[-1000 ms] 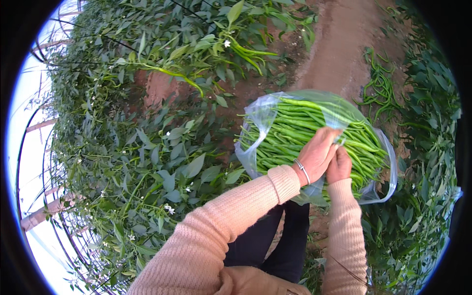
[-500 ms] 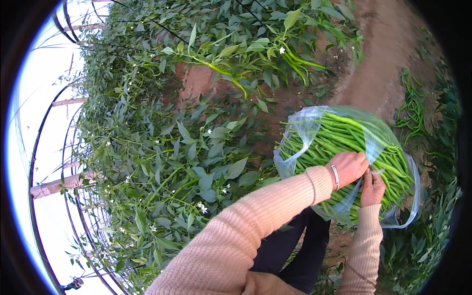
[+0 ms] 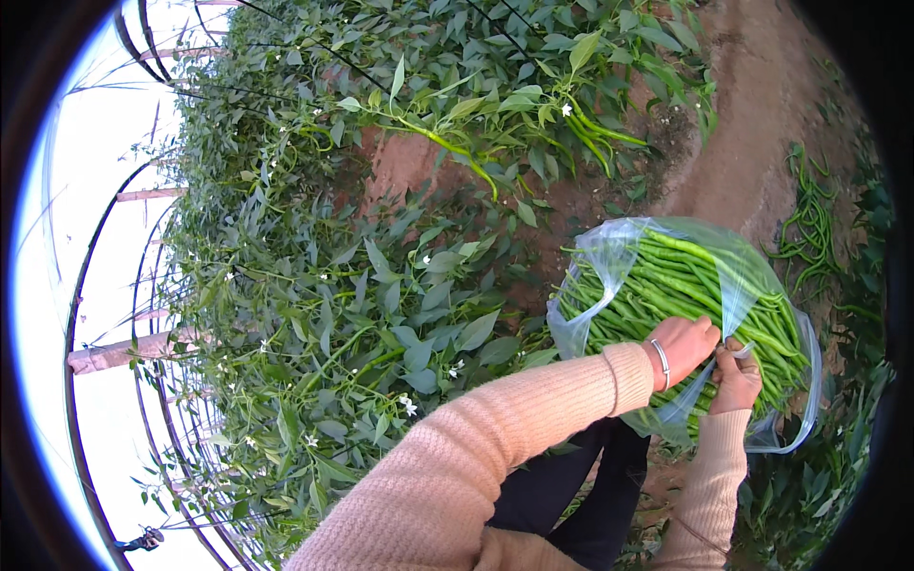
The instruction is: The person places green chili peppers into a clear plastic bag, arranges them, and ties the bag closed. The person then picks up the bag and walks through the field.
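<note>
A clear plastic bag (image 3: 607,249) packed with long green chili peppers (image 3: 666,276) stands on the ground at the right. Its two handles are drawn together across the peppers, and both my hands meet there. My left hand (image 3: 684,344), with a silver bracelet at the wrist, is closed on the gathered plastic. Close against it, my right hand (image 3: 736,376) pinches the bag's handle (image 3: 741,350), a whitish twist of plastic showing at the fingertips. Whether the twist is knotted is too small to tell.
Pepper plants (image 3: 419,324) with white flowers fill the left and far side, some bearing hanging peppers (image 3: 447,145). A dirt path (image 3: 738,143) runs away at the right. A loose heap of green peppers (image 3: 809,224) lies beside it. Greenhouse hoops (image 3: 88,276) curve along the left.
The whole view has shifted slightly, so everything sits a little lower and to the right. My hands stay together on the bag's gathered plastic, fingers slightly moved.
</note>
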Action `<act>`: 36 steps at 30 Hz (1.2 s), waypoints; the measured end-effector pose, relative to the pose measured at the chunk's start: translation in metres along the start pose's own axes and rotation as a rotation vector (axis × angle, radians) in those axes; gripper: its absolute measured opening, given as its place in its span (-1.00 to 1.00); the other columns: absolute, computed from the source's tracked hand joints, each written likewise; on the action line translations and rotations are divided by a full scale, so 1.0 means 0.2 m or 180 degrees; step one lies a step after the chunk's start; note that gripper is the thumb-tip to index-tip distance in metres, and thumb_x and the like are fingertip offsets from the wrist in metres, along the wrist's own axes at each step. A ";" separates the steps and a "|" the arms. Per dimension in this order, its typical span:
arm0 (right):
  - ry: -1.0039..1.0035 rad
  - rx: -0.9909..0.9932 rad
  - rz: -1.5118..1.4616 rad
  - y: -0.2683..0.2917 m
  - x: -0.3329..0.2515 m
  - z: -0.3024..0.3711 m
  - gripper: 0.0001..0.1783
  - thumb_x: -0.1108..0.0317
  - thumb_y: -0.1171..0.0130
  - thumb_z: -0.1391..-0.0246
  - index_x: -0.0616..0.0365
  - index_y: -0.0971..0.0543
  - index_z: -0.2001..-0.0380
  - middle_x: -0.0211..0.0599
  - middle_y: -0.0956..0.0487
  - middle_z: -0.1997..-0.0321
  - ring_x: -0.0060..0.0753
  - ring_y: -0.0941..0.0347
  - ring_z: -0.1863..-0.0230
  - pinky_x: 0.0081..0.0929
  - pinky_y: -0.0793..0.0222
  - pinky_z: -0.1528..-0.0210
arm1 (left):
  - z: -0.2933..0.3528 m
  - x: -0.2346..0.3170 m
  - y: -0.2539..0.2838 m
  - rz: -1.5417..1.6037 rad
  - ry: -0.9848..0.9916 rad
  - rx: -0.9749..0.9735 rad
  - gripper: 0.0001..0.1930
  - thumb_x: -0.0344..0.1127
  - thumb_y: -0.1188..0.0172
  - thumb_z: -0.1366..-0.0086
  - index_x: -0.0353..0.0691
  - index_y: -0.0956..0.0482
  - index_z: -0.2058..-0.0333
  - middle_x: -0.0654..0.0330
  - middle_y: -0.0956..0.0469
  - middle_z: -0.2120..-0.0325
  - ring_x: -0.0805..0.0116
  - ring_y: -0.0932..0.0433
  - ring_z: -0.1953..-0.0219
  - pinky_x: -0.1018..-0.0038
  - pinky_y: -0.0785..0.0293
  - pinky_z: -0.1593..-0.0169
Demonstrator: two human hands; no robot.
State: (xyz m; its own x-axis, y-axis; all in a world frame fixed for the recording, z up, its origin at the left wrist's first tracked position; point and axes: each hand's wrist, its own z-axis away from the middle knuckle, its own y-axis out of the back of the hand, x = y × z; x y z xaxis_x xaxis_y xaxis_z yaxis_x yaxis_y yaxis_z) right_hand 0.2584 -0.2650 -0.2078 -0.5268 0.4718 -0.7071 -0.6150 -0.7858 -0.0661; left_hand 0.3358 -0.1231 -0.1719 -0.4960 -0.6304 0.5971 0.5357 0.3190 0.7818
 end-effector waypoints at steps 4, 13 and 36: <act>0.1662 0.0021 0.1819 0.01 0.00 0.00 -0.87 0.58 -0.22 0.03 0.21 -0.57 0.35 -0.46 -0.46 0.50 -0.60 -0.28 0.51 -0.58 -0.24 0.45 | -0.05 -0.04 -0.06 0.0376 0.0396 0.0222 -0.91 -0.37 -0.19 -0.11 -0.23 -0.49 0.47 0.02 -0.52 0.46 -0.05 -0.55 0.45 0.15 -0.50 0.38; 0.3195 -0.0091 0.3574 -0.07 -0.10 0.05 -0.76 0.47 -0.28 0.24 0.06 -0.53 0.39 -0.23 -0.51 0.42 -0.07 -0.48 0.36 -0.18 -0.44 0.34 | -0.05 -0.06 -0.11 0.1080 0.0385 0.0448 -0.94 -0.40 -0.21 -0.07 -0.22 -0.51 0.47 0.04 -0.54 0.48 -0.02 -0.55 0.34 0.20 -0.49 0.27; 0.2785 0.0887 0.2808 -0.10 0.02 0.03 -0.85 0.51 -0.25 -0.01 0.09 -0.57 0.31 -0.25 -0.57 0.23 -0.16 -0.55 0.25 -0.36 -0.47 0.19 | -0.22 -0.15 -0.03 0.2257 0.0492 -0.0377 -0.88 -0.41 -0.11 -0.32 -0.30 -0.61 0.28 0.30 -0.52 0.49 0.57 -0.43 0.42 0.55 -0.43 0.29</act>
State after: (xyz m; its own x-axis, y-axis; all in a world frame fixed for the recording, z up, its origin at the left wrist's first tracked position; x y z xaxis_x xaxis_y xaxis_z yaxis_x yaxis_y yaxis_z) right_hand 0.2650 -0.2449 -0.2060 -0.3224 -0.6698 -0.6690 -0.4129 -0.5364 0.7360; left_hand 0.3779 -0.1373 -0.2016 0.0945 -0.3964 0.9132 0.7666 0.6142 0.1873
